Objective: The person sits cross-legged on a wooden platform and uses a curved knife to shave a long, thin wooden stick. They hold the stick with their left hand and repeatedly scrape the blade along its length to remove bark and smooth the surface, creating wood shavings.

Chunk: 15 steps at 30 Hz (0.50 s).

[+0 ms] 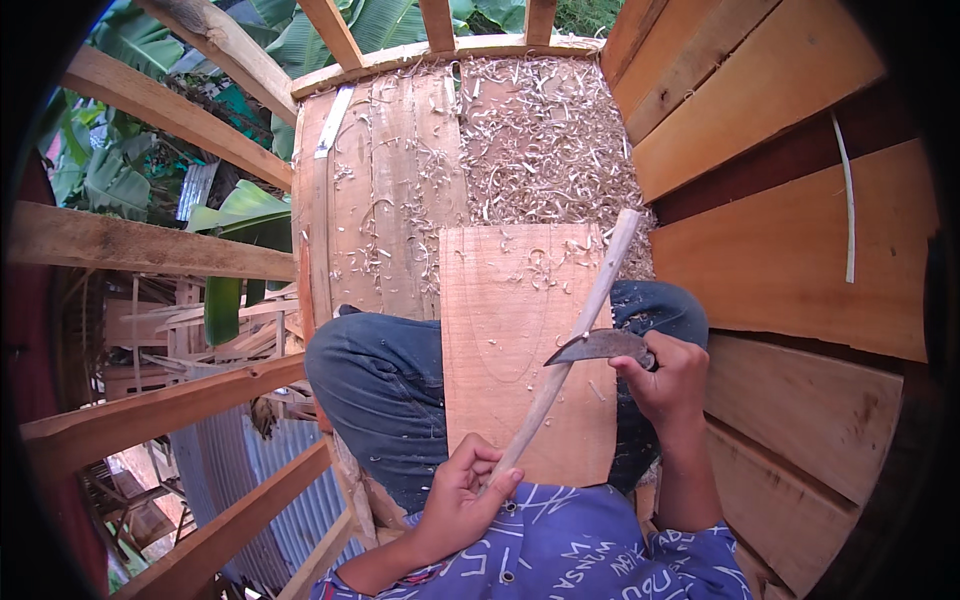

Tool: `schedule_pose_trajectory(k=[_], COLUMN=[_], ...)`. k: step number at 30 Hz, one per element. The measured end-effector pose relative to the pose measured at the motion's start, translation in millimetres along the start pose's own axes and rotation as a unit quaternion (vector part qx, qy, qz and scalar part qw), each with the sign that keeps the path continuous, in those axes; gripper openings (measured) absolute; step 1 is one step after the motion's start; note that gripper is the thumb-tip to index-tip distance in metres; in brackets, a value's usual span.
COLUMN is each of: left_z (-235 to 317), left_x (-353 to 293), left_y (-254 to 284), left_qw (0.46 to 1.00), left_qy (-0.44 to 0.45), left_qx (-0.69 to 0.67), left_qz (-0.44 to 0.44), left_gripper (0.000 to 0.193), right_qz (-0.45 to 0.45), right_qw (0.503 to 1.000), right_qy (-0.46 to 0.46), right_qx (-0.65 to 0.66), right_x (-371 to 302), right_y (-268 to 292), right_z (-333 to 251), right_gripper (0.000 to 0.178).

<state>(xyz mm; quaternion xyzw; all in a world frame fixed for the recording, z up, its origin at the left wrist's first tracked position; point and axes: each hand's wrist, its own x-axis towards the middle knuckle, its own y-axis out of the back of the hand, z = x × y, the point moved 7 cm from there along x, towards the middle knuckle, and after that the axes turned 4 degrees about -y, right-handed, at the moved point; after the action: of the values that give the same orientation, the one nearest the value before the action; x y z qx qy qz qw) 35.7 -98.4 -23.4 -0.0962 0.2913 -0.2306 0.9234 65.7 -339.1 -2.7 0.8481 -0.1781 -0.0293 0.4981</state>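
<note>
My left hand point(470, 497) is closed round the near end of a long, pale wooden stick point(592, 300), close to my belly. The stick slants away to the right over a flat wooden board point(525, 400) that lies across my lap. In my right hand point(668, 378) is a knife with a curved, dark blade point(597, 347); my fist hides most of its handle. The blade lies across the middle of the stick, its tip pointing left. A few curled shavings point(545, 268) rest on the board's far part.
Heaps of wood shavings point(550, 150) cover the plank floor ahead, with a white strip point(333, 122) at its left. A plank wall point(770, 250) rises close on my right, a thin pale strip point(847, 200) against it. Wooden rails point(150, 240) stand on the left, banana leaves beyond.
</note>
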Motion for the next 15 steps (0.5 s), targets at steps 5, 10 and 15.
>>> schedule_pose_trajectory(k=[5,10,15], left_z=[1,2,0], left_x=[-4,0,-3], left_y=[1,5,1], left_qw=[1.000,1.000,0.999], left_qy=[0.006,0.002,0.000], left_qx=[-0.003,-0.008,0.036], left_qz=[-0.003,0.005,0.010], left_gripper=[0.015,0.015,0.015], right_qz=[0.076,-0.038,-0.006], right_qw=[0.985,0.997,0.999], right_qy=[-0.134,-0.030,-0.018], right_qx=[0.073,0.067,0.029], right_x=[12,-7,10], right_y=[12,2,-1], right_z=[40,-3,-4], right_gripper=[0.061,0.059,0.058])
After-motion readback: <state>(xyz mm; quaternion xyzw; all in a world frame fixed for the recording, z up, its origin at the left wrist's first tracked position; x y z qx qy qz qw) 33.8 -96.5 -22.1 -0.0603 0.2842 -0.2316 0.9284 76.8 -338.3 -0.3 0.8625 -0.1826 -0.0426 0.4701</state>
